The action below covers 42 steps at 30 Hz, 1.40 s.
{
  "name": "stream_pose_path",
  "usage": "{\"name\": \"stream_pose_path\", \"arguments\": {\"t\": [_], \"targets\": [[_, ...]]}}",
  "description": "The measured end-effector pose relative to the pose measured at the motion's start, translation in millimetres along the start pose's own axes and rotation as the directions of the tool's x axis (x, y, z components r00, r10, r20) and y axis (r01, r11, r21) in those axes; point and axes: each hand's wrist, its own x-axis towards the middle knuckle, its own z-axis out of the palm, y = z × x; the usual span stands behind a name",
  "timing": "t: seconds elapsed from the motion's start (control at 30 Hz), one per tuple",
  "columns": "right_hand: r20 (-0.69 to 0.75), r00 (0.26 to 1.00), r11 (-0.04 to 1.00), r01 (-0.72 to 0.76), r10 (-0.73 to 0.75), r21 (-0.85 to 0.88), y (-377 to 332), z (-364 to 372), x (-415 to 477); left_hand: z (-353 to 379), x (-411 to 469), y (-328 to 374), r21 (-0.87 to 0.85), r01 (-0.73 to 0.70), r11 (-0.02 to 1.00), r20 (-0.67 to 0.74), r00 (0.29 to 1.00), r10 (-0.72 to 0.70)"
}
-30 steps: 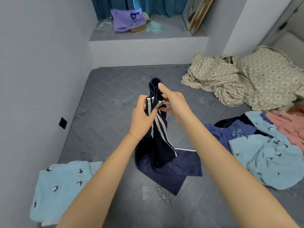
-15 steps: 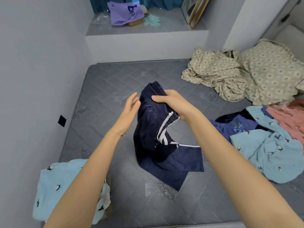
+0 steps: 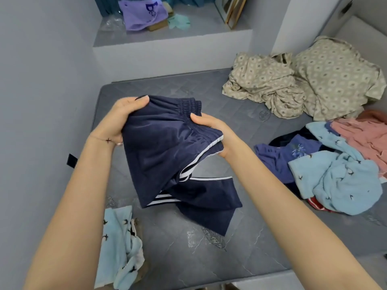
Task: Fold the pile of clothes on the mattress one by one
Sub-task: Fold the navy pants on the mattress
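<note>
Navy trousers (image 3: 163, 147) with white side stripes hang between my hands above the grey mattress (image 3: 209, 258). My left hand (image 3: 121, 120) grips the left end of the elastic waistband. My right hand (image 3: 211, 132) grips the right end, thumb on top. The waistband is spread wide and the legs trail down, bunched on the mattress. At the right lies the pile of clothes (image 3: 335, 168): light blue bird-print pieces, a dark blue garment, pink fabric. A light blue bird-print garment (image 3: 119, 248) lies at the near left.
A crumpled beige patterned sheet (image 3: 282, 88) and a matching pillow (image 3: 335, 78) lie at the far right. A grey wall runs along the left. A raised ledge (image 3: 171, 36) behind the mattress holds a purple bag (image 3: 142, 15) and leaning picture frames.
My left hand has taken hold of the waistband. Both hands have pulled apart, spreading the waistband sideways. The trousers now hang lower and wider than before.
</note>
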Motion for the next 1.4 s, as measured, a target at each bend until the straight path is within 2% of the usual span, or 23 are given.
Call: {"name": "stream_pose_path", "arguments": {"t": [0.07, 0.13, 0.2, 0.3, 0.37, 0.43, 0.53, 0.7, 0.8, 0.93, 1.07, 1.17, 1.2, 1.27, 1.3, 1.4], "targets": [[0.010, 1.000, 0.998, 0.014, -0.014, 0.062, 0, -7, -4, 9, 7, 3, -0.069, 0.039, 0.997, 0.052, 0.998, -0.035], [-0.040, 0.999, 0.994, 0.014, -0.010, 0.112, -1, -27, -14, 25, 22, -9, -0.070, 0.125, 0.990, 0.070, 0.990, -0.120], [-0.146, 0.989, 0.995, -0.007, 0.022, 0.104, 2, -59, -26, 48, 40, -42, 0.043, 0.218, 0.975, 0.057, 0.974, -0.220], [-0.374, 0.924, 0.992, -0.109, 0.077, -0.065, 16, -117, -48, 93, 62, -112, 0.263, 0.325, 0.908, 0.078, 0.931, -0.356], [-0.455, 0.886, 0.977, -0.170, 0.093, -0.132, 29, -151, -59, 125, 71, -156, 0.305, 0.369, 0.878, 0.084, 0.908, -0.411], [-0.500, 0.861, 0.966, -0.199, 0.093, -0.163, 39, -183, -65, 157, 82, -190, 0.315, 0.362, 0.877, 0.049, 0.917, -0.396], [-0.569, 0.821, 0.947, -0.223, 0.056, -0.230, 53, -236, -70, 200, 98, -234, 0.374, 0.274, 0.886, 0.009, 0.954, -0.299], [-0.679, 0.722, 0.835, -0.287, -0.133, -0.469, 80, -339, -75, 267, 126, -321, 0.520, 0.129, 0.844, 0.020, 0.986, -0.163], [-0.689, 0.702, 0.776, -0.330, -0.179, -0.538, 101, -396, -74, 298, 144, -378, 0.549, 0.154, 0.821, -0.001, 0.983, -0.184], [-0.712, 0.681, 0.732, -0.397, -0.170, -0.554, 130, -464, -73, 343, 172, -433, 0.525, 0.131, 0.841, 0.095, 0.973, -0.211], [-0.797, 0.534, 0.694, -0.460, -0.282, -0.554, 159, -524, -81, 371, 186, -485, 0.507, 0.063, 0.860, 0.101, 0.986, -0.131], [-0.833, 0.463, 0.644, -0.545, -0.302, -0.537, 176, -553, -81, 371, 181, -517, 0.628, -0.026, 0.778, 0.127, 0.990, -0.069], [-0.831, 0.461, 0.617, -0.568, -0.311, -0.546, 181, -560, -79, 369, 177, -524, 0.689, -0.064, 0.722, 0.156, 0.986, -0.061], [-0.803, 0.479, 0.551, -0.587, -0.354, -0.593, 186, -563, -72, 362, 168, -529, 0.787, -0.056, 0.615, 0.174, 0.976, -0.133], [-0.768, 0.506, 0.483, -0.597, -0.393, -0.640, 188, -559, -67, 357, 163, -530, 0.820, -0.034, 0.571, 0.162, 0.971, -0.174], [-0.604, 0.644, 0.239, -0.566, -0.469, -0.789, 203, -538, -50, 335, 151, -527, 0.901, -0.011, 0.435, 0.115, 0.970, -0.213]]}}
